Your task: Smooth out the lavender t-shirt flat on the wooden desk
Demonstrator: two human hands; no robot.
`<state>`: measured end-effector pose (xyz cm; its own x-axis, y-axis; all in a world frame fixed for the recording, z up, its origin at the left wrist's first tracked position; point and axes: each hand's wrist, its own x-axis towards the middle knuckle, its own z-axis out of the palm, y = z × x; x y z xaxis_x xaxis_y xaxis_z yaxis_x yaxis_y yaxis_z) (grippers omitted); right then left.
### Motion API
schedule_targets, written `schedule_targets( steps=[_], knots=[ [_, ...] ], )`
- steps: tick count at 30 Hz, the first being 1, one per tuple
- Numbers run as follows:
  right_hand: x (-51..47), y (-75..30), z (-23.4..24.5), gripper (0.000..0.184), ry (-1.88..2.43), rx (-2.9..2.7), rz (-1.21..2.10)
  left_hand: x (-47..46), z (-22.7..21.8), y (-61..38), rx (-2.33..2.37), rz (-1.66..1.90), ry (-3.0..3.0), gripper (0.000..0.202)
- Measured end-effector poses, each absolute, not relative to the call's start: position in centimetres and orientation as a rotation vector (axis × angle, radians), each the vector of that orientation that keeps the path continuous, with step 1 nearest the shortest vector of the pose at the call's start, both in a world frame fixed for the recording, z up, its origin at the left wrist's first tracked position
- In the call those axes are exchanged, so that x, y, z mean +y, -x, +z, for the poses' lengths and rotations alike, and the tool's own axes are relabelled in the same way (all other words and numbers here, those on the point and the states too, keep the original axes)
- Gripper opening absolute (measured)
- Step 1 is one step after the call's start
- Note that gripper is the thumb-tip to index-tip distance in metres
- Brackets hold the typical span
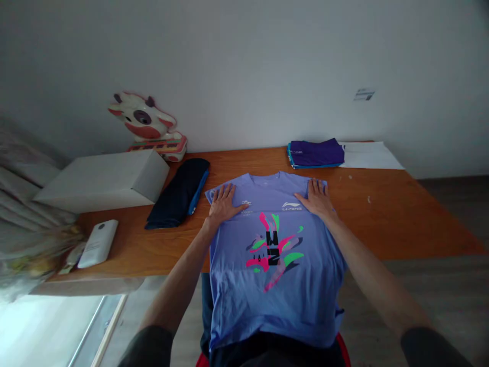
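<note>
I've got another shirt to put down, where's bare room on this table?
Widest bare wood lies on the table right of the lilac T-shirt, in front of the purple folded clothes and white paper. A smaller patch sits between the white device and the shirt. The left end is crowded: white box, dark folded garment.

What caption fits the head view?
Both hands press flat on a lavender T-shirt spread over the wooden table edge.

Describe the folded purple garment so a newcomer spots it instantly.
Start at the orange table and go to its far edge by the wall. The purple garment lies there right of centre, beside a white sheet. Unlike the spread T-shirt, it is folded and darker, with a blue edge.
</note>
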<state>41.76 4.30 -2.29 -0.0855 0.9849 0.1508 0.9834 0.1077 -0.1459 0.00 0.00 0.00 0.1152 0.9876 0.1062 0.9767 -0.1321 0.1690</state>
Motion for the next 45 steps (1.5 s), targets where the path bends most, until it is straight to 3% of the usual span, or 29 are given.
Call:
schedule_targets(
  steps=[5, 10, 13, 19, 27, 32, 38, 45],
  knots=[
    [3.2, -41.2, -0.9, 0.099, 1.871, -2.186, -0.075, -0.6, 1.1, -0.6, 2.033, 0.272, -2.27, 0.104],
    [1.8, -40.6, 1.4, 0.071, 1.652, -2.294, -0.072, -3.1, 1.9, -4.9, 1.893, 0.484, -2.467, 0.07],
    [0.5, -39.2, 2.8, 0.061, 1.565, -2.354, 0.0, -5.0, 1.2, -8.4, 1.735, 0.566, -2.52, 0.062],
    [-5.2, -32.9, 2.0, 0.073, 1.483, -2.288, 0.136, -7.0, -0.8, -11.2, 1.667, 0.566, -2.433, 0.066],
    [-8.5, -31.2, -1.1, 0.073, 1.48, -2.376, 0.271, -7.1, -0.7, -11.4, 1.658, 0.601, -2.422, 0.069],
    [-8.4, -31.4, -0.7, 0.085, 1.449, -2.392, 0.279, -6.9, 0.1, -11.0, 1.66, 0.619, -2.388, 0.065],
    [-8.5, -31.7, -0.9, 0.093, 1.426, -2.36, 0.324, -7.3, 0.3, -9.9, 1.499, 0.633, -2.394, 0.045],
    [-7.3, -33.1, -2.0, 0.092, 1.409, -2.368, 0.464, -9.1, -0.3, -9.7, 1.539, 0.531, -2.425, 0.071]
  ],
)
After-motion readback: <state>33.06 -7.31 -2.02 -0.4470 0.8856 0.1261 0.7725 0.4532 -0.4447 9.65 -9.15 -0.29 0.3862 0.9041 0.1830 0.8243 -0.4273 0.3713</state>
